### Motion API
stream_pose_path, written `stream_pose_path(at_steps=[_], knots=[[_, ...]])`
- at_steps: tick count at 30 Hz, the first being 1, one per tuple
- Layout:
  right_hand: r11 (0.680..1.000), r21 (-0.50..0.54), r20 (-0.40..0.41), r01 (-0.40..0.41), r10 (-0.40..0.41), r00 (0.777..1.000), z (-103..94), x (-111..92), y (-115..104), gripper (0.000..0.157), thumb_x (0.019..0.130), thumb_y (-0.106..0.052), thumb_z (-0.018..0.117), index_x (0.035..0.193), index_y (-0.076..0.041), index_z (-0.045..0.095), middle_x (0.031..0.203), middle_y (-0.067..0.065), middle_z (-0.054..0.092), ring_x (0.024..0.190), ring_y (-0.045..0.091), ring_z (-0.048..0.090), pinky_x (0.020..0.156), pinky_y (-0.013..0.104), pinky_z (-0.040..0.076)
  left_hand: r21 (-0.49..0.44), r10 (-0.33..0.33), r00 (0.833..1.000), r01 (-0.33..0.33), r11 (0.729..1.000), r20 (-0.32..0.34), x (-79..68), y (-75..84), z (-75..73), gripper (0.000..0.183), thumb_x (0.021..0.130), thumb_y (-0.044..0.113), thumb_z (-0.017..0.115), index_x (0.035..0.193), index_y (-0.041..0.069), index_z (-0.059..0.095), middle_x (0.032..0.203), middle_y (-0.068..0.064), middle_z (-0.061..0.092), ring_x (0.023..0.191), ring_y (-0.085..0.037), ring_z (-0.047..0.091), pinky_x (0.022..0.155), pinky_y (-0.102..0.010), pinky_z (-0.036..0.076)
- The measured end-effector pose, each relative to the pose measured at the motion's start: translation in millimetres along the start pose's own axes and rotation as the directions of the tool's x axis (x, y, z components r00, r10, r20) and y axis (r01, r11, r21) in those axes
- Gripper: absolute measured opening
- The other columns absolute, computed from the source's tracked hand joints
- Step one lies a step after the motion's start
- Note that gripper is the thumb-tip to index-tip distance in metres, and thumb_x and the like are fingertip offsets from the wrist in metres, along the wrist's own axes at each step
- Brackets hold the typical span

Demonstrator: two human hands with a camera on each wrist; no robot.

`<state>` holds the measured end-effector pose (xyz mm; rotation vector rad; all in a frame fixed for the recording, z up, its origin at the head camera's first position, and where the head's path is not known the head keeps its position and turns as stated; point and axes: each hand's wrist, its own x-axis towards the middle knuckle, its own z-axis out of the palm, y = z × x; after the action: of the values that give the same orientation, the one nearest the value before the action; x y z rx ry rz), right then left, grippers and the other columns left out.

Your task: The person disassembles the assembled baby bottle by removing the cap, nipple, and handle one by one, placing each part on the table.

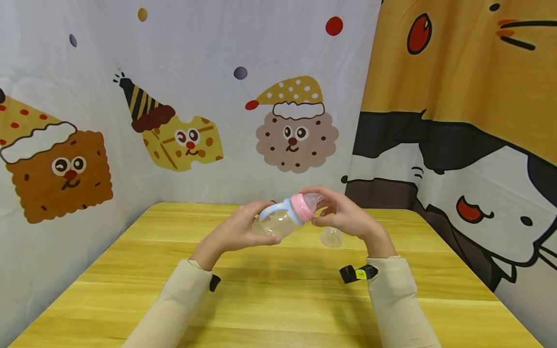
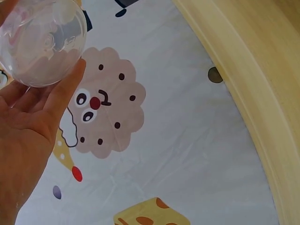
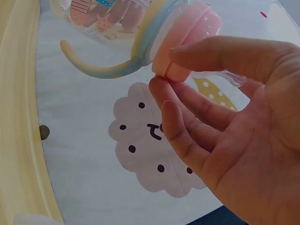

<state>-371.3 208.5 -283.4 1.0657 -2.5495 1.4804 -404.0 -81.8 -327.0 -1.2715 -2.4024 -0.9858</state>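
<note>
A clear baby bottle (image 1: 275, 223) with a pale blue handle and a pink collar (image 1: 302, 208) is held tilted above the table, its nipple end towards the right. My left hand (image 1: 238, 229) grips the body from the left; its round base (image 2: 44, 44) faces the left wrist view. With thumb and fingers my right hand (image 1: 345, 212) pinches the pink collar, seen closely in the right wrist view, where a curved handle (image 3: 101, 70) hangs below. A clear cap (image 1: 331, 238) rests on the table under my right hand.
The wooden table (image 1: 278, 299) spreads beneath both arms. Behind it hangs a white cloth (image 1: 235, 179) with cartoon prints, and a patterned curtain (image 1: 391, 193) covers the right side. Black straps with small devices (image 1: 359, 274) sit at the wrists.
</note>
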Motion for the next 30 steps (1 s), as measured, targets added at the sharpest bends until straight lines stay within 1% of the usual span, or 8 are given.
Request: stream_pose_path(at_steps=[3,7,10,12,15,20,25,30], knots=[[1.0,-0.001,0.0,0.0,0.0,1.0,0.1,0.6,1.0,0.061,0.085,-0.004,0.073,0.138,-0.022,0.049,0.114,0.009,0.063,0.101,0.032,0.062,0.081,0.042,0.054,-0.016,0.021,1.0,-0.021,1.0,0.001,0.4,-0.2,0.0,0.067,0.074,0.043,0.083,0.131,0.02,0.054,0.112,0.007,0.063,0.096,-0.007,0.059,0.079,-0.029,0.053],[1.0,-0.003,-0.008,-0.013,0.013,1.0,1.5,1.8,1.6,0.059,0.085,-0.012,0.076,0.136,-0.023,0.049,0.113,0.01,0.064,0.1,0.033,0.062,0.082,0.044,0.053,-0.027,0.039,0.999,-0.039,0.999,-0.003,0.7,-0.4,-0.1,0.066,0.074,0.043,0.083,0.129,0.017,0.056,0.109,0.007,0.063,0.093,-0.008,0.06,0.078,-0.029,0.053],[0.999,-0.013,-0.043,-0.032,0.031,0.999,2.9,2.3,1.4,0.053,0.086,-0.019,0.076,0.133,-0.026,0.052,0.114,0.009,0.063,0.097,0.032,0.063,0.081,0.044,0.053,-0.032,0.034,0.999,-0.034,0.999,0.007,0.5,-0.1,0.0,0.066,0.075,0.045,0.083,0.128,0.016,0.056,0.106,0.008,0.063,0.091,-0.007,0.06,0.076,-0.029,0.053],[0.999,-0.018,-0.066,-0.036,0.035,0.997,3.6,2.4,1.0,0.05,0.087,-0.021,0.075,0.132,-0.025,0.054,0.114,0.008,0.063,0.095,0.031,0.064,0.081,0.045,0.053,-0.035,0.03,0.999,-0.03,0.999,0.016,0.4,0.0,0.1,0.066,0.075,0.045,0.083,0.127,0.016,0.056,0.105,0.009,0.063,0.09,-0.007,0.059,0.075,-0.029,0.053],[1.0,-0.021,-0.078,-0.017,0.016,0.997,3.6,2.6,1.0,0.05,0.087,-0.018,0.076,0.132,-0.022,0.055,0.117,0.008,0.061,0.093,0.031,0.065,0.081,0.044,0.053,-0.049,0.023,0.999,-0.022,0.999,0.027,0.4,-0.4,0.2,0.066,0.074,0.046,0.083,0.126,0.015,0.057,0.103,0.008,0.063,0.088,-0.009,0.06,0.074,-0.029,0.053],[0.999,0.013,-0.041,0.042,-0.042,0.998,2.9,3.6,2.4,0.053,0.084,-0.011,0.077,0.132,-0.018,0.055,0.123,0.01,0.057,0.097,0.031,0.062,0.083,0.044,0.054,-0.087,0.016,0.998,-0.011,0.996,0.053,-1.3,-1.5,-1.2,0.066,0.075,0.048,0.082,0.126,0.015,0.056,0.103,0.007,0.063,0.088,-0.011,0.061,0.073,-0.031,0.053],[0.997,0.062,-0.02,0.056,-0.055,0.998,2.7,2.4,0.5,0.059,0.084,-0.007,0.076,0.135,-0.013,0.05,0.125,0.011,0.055,0.1,0.033,0.059,0.081,0.043,0.055,-0.156,0.025,0.995,-0.009,0.988,0.1,-2.7,-3.1,-2.9,0.063,0.076,0.047,0.081,0.126,0.02,0.056,0.106,0.004,0.065,0.091,-0.011,0.062,0.078,-0.032,0.054],[0.991,0.112,-0.004,0.071,-0.071,0.998,1.8,-0.2,-2.3,0.065,0.083,-0.004,0.075,0.139,-0.01,0.043,0.13,0.011,0.052,0.106,0.035,0.057,0.084,0.042,0.054,-0.237,0.026,0.991,0.005,0.971,0.129,-2.9,-2.1,-3.1,0.065,0.076,0.045,0.082,0.129,0.016,0.056,0.112,0.0,0.065,0.098,-0.015,0.062,0.082,-0.034,0.055]])
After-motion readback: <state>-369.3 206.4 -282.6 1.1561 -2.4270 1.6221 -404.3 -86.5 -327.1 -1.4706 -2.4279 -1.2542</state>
